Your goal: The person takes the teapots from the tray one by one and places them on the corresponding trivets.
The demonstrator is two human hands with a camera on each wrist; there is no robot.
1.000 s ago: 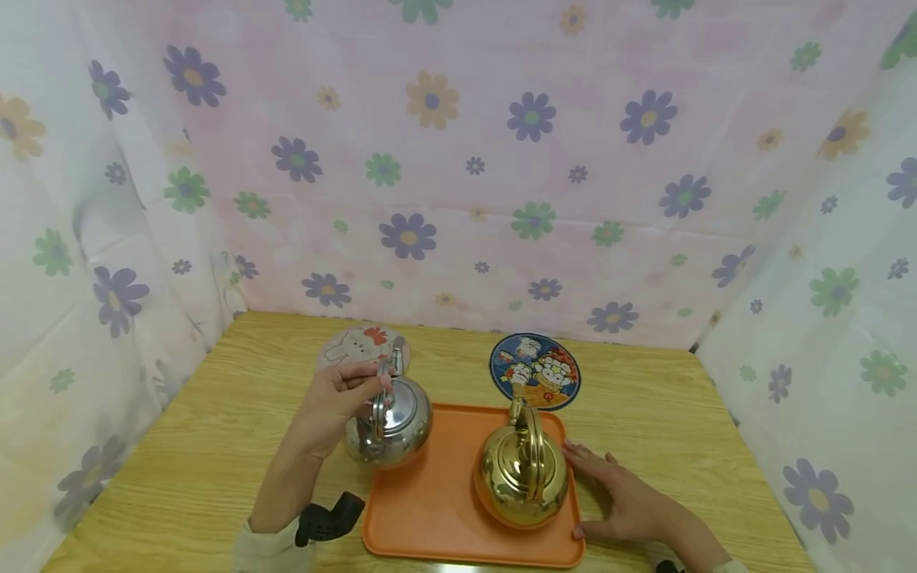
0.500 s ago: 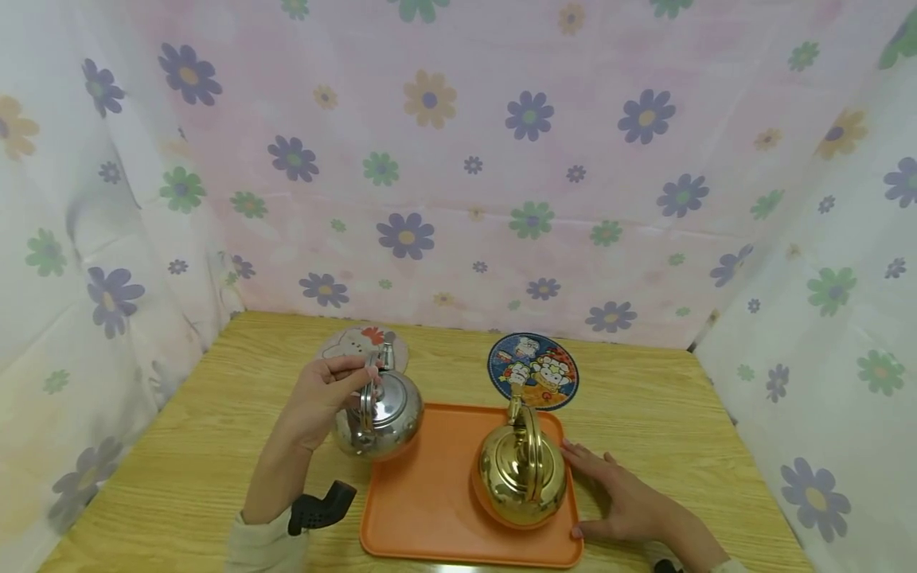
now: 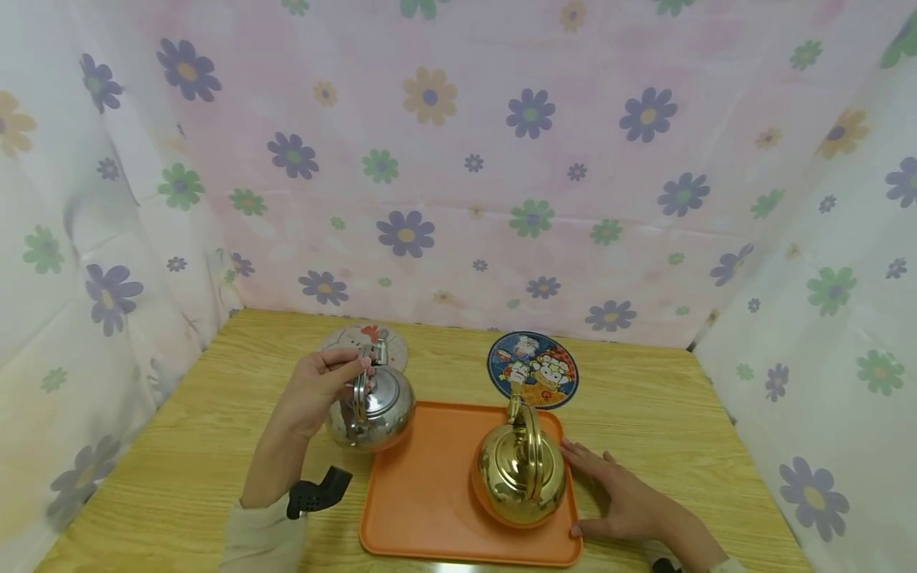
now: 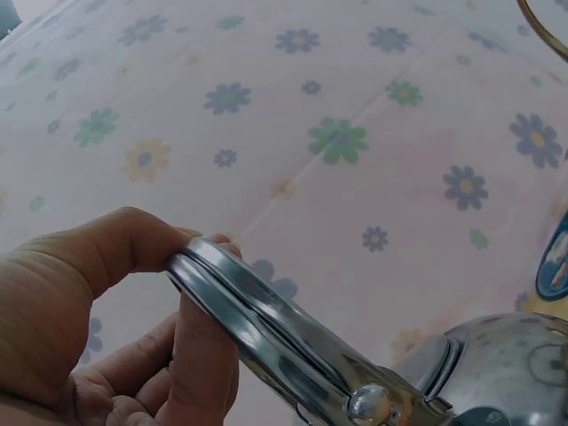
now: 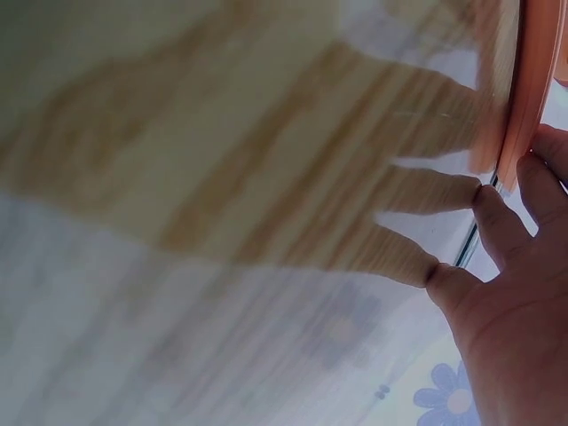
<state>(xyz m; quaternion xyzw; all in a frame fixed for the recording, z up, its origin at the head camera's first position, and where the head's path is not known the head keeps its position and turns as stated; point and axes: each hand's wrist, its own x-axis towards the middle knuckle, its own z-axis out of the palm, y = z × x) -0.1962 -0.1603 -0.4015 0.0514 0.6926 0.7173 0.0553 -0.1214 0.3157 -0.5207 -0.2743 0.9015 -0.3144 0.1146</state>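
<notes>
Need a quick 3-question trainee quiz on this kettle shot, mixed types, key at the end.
1. Fill in: the kettle standing on the orange tray is ____ coloured.

2. True or false: the right hand grips that kettle.

3. Where does the left hand hold the silver kettle?
A. By the spout
B. By the handle
C. Under the base

Key: 1. gold; 2. false, the hand is beside it, at the tray's edge; 3. B

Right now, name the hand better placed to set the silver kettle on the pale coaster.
Left hand, likely: it holds the silver kettle near the pale coaster, while the right hand touches the orange tray.
</notes>
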